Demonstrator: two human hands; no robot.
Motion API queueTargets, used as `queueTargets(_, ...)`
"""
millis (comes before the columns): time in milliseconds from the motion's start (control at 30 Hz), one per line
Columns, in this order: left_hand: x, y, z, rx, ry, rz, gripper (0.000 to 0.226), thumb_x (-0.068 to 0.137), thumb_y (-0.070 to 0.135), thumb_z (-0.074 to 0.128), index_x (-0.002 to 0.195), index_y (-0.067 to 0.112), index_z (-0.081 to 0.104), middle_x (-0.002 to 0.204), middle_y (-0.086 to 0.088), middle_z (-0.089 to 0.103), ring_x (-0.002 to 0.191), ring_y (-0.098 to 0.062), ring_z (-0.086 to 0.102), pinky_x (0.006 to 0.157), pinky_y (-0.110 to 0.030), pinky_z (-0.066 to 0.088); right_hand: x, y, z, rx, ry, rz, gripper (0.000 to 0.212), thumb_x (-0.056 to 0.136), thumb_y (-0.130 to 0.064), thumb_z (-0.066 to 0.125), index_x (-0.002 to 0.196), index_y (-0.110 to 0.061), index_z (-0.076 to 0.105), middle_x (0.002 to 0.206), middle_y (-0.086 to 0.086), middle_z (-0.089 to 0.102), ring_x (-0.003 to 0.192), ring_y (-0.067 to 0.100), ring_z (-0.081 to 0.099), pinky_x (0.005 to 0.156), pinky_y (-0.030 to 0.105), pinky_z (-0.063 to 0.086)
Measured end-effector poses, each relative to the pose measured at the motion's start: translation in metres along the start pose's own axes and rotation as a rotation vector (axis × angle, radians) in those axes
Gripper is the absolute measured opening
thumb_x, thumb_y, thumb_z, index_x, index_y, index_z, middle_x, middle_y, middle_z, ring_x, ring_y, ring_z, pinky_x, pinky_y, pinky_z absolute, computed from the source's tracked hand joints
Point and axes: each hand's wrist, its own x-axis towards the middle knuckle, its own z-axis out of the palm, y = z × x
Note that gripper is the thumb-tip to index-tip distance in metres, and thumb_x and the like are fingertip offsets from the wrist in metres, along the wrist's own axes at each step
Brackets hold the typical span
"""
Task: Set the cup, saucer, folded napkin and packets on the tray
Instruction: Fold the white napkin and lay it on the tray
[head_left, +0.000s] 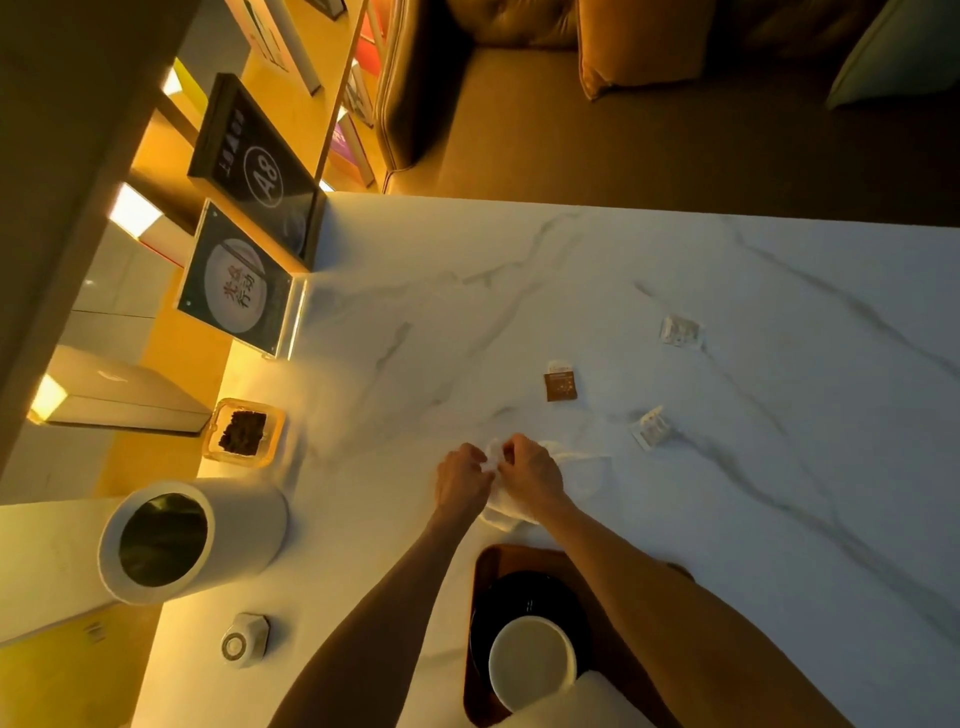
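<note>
A white napkin (582, 467) lies on the marble table, and both hands pinch its upper left edge. My left hand (460, 480) and my right hand (530, 475) are side by side, fingers closed on the cloth. Near me a brown wooden tray (480, 577) carries a black saucer (506, 595) with a white cup (530, 660) on it. Beyond the napkin lie three packets: a brown one (561, 384), a white one (649, 428) and another white one (679, 330) farther right.
A white cylindrical bin (192, 540) stands at the left. Behind it sits a glass ashtray (244, 431) with dark contents. A small round device (243, 639) lies near the table's left edge. Two upright signs (254, 171) stand at the far left corner. A sofa is beyond the table.
</note>
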Motion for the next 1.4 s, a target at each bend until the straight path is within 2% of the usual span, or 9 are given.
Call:
queueTargets(200, -0.032, 0.005, -0.011, -0.125, -0.007, 0.229, 0.022, 0.095, 0.024, 0.058, 0.111, 0.014, 0.048, 0.11, -0.007, 0.061, 0.087, -0.015, 0.058, 0.069, -0.02, 0.049, -0.013, 0.003, -0.034, 0.131, 0.034, -0.111, 0.026, 0.092, -0.041, 0.057, 0.101, -0.017, 0.063, 0.1, 0.002, 0.069, 0.085, 0.014, 0.062, 0.078, 0.02, 0.049)
queueTargets(300, -0.051, 0.012, -0.031, -0.118, -0.072, 0.358, 0.032, 0.096, 0.032, 0.055, 0.124, 0.017, 0.047, 0.114, -0.003, 0.06, 0.098, -0.021, 0.062, 0.086, -0.038, 0.056, -0.024, -0.002, -0.068, 0.197, 0.051, -0.162, 0.018, 0.093, -0.034, 0.057, 0.102, -0.019, 0.063, 0.093, -0.005, 0.065, 0.085, 0.015, 0.063, 0.073, 0.015, 0.044)
queueTargets(400, -0.067, 0.022, -0.057, 0.009, -0.147, 0.452, 0.028, 0.098, 0.034, 0.051, 0.109, 0.011, 0.063, 0.102, -0.012, 0.066, 0.093, -0.028, 0.062, 0.087, -0.048, 0.051, -0.043, -0.014, -0.109, 0.258, 0.15, -0.233, 0.01, 0.091, -0.032, 0.059, 0.096, -0.024, 0.063, 0.089, -0.01, 0.064, 0.082, 0.01, 0.06, 0.071, 0.018, 0.043)
queueTargets(700, -0.124, 0.049, -0.139, 0.096, -0.101, 0.643, 0.027, 0.097, 0.031, 0.054, 0.108, 0.01, 0.067, 0.104, -0.009, 0.067, 0.096, -0.023, 0.062, 0.089, -0.042, 0.049, -0.118, -0.039, -0.241, 0.41, 0.482, -0.392, 0.003, 0.093, -0.027, 0.055, 0.095, -0.025, 0.057, 0.085, -0.013, 0.06, 0.082, 0.003, 0.059, 0.066, 0.011, 0.046)
queueTargets(900, -0.177, 0.097, -0.202, -0.18, -0.021, 0.795, 0.018, 0.096, 0.029, 0.057, 0.099, 0.016, 0.068, 0.097, -0.002, 0.067, 0.091, -0.015, 0.063, 0.078, -0.026, 0.052, -0.18, -0.055, -0.304, 0.504, 0.643, -0.463, 0.012, 0.094, -0.033, 0.054, 0.104, -0.028, 0.053, 0.093, -0.012, 0.058, 0.083, 0.007, 0.062, 0.057, 0.014, 0.049)
queueTargets(1033, -0.219, 0.144, -0.245, -0.76, -0.054, 0.788, 0.021, 0.093, 0.023, 0.062, 0.109, 0.011, 0.068, 0.11, -0.015, 0.068, 0.103, -0.028, 0.067, 0.082, -0.034, 0.058, -0.221, -0.066, -0.344, 0.643, 0.76, -0.505, 0.017, 0.092, -0.036, 0.057, 0.106, -0.025, 0.056, 0.091, -0.01, 0.063, 0.077, 0.009, 0.066, 0.057, 0.017, 0.053)
queueTargets(1133, -0.252, 0.179, -0.268, -1.019, -0.107, 0.776, 0.033, 0.092, 0.025, 0.063, 0.12, 0.007, 0.064, 0.11, -0.014, 0.069, 0.101, -0.027, 0.068, 0.083, -0.037, 0.059, -0.242, -0.076, -0.367, 0.759, 0.762, -0.493, 0.024, 0.093, -0.035, 0.056, 0.113, -0.021, 0.057, 0.102, 0.001, 0.063, 0.088, 0.016, 0.064, 0.066, 0.027, 0.056)
queueTargets(1233, -0.277, 0.202, -0.275, -1.08, -0.08, 0.781, 0.036, 0.094, 0.025, 0.061, 0.125, 0.007, 0.061, 0.114, -0.013, 0.069, 0.106, -0.029, 0.067, 0.092, -0.046, 0.056, -0.26, -0.084, -0.376, 0.899, 0.714, -0.524, 0.029, 0.093, -0.034, 0.057, 0.118, -0.021, 0.057, 0.108, 0.004, 0.064, 0.096, 0.025, 0.066, 0.082, 0.043, 0.059)
queueTargets(1400, -0.304, 0.217, -0.262, -0.866, 0.179, 0.81, 0.031, 0.095, 0.021, 0.059, 0.124, 0.011, 0.063, 0.107, -0.001, 0.069, 0.106, -0.022, 0.064, 0.092, -0.042, 0.056, -0.278, -0.096, -0.368, 0.883, 0.701, -0.556, 0.026, 0.089, -0.037, 0.061, 0.112, -0.025, 0.06, 0.104, 0.002, 0.066, 0.096, 0.026, 0.067, 0.082, 0.049, 0.059)
